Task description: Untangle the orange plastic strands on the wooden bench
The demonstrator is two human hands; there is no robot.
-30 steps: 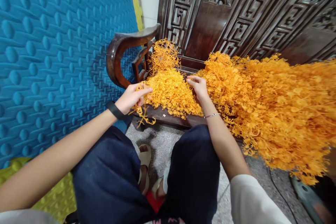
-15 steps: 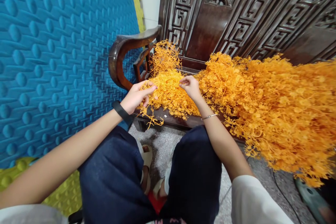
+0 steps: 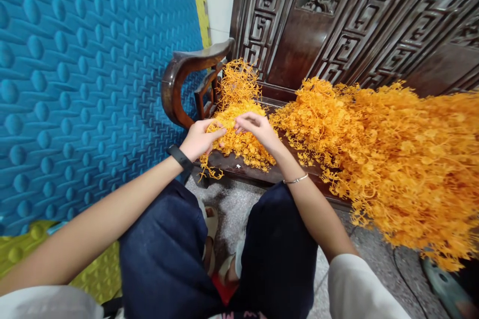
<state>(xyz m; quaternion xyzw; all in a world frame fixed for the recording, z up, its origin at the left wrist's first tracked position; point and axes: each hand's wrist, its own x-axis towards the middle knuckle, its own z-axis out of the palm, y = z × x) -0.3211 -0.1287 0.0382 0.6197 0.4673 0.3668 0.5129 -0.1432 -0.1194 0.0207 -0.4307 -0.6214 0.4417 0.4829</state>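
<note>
My left hand (image 3: 200,140) is closed around orange plastic branching sprigs (image 3: 209,172), whose thin ends hang below it over the front edge of the bench. Close by on the right, my right hand (image 3: 257,127) has its fingers drawn together in a pinch; whatever lies between them is too small to make out. Both hands are above a small pile of yellow-orange plastic flower pieces (image 3: 251,153) on the dark wooden bench seat (image 3: 286,152). Behind that pile sits a looser clump of bare orange sprigs (image 3: 239,82).
A large heap of orange plastic flowers (image 3: 404,159) covers the bench's right side and overhangs its front. The curved armrest (image 3: 170,87) stands left, the carved backrest (image 3: 299,42) behind. Blue foam matting (image 3: 86,84) fills the left. A black cable (image 3: 407,279) runs across the floor at right.
My right hand has moved left, from the right edge of the small pile to near my left hand. The sprigs hanging from my left hand have shifted slightly left.
</note>
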